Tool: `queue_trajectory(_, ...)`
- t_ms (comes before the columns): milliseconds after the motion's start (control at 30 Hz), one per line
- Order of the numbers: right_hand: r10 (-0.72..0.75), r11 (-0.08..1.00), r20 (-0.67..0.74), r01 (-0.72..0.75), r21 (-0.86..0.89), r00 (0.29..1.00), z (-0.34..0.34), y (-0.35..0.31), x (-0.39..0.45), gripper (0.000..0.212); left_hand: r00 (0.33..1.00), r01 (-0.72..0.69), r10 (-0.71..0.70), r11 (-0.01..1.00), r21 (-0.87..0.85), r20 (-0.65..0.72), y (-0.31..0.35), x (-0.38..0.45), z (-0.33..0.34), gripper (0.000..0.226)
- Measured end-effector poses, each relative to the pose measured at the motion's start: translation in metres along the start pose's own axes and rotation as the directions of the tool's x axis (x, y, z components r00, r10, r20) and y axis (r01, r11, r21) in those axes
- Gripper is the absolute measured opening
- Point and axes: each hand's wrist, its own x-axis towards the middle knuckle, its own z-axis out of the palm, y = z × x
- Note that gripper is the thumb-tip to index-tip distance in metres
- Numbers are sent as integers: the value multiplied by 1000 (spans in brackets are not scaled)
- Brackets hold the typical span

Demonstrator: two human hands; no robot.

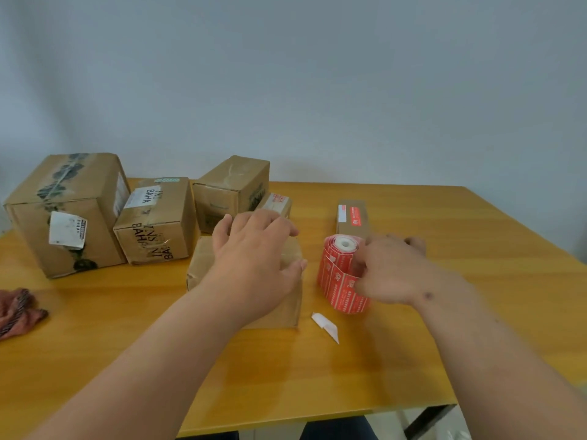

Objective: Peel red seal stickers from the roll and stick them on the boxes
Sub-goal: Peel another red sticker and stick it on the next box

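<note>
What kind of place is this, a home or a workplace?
Probably a small parcel-packing spot; home or workplace cannot be told. Taped cardboard boxes crowd a plain wooden table, with a roll of red seal stickers.

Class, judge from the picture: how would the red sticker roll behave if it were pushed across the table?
The sticker roll lies tilted rather than flat on its end, so it would probably roll. Its hollow core suggests it is light. The loose outer strip may flop or unwind. The right hand seems to steady it.

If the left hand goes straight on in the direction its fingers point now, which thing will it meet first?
Probably the small box with a red seal, just beyond the fingers of the left hand, which lies over the nearest box. Depth is unclear.
</note>
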Motion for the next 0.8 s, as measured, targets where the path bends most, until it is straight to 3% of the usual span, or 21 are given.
queue_trajectory(267, -87, 991, -19, 88, 98, 996, 6, 4, -5, 12, 997, -35, 31, 998, 55, 69, 14, 9, 7, 31)
queue_trajectory(400, -134, 987, -92, 141, 76, 987, 14, -3, -1, 33, 993, -44, 34, 996, 83, 115, 21, 16, 9, 28)
queue_trajectory(633, -180, 878, -56, 186, 441, 982, 7, 6, -3, 16, 966, -75, 22, 977, 201, 256, 27, 32, 13, 32)
queue_trajectory(800, -195, 853, -54, 197, 483, 979, 1, 12, -1, 15, 947, -93, -2, 955, 280, 321, 36, 43, 17, 19)
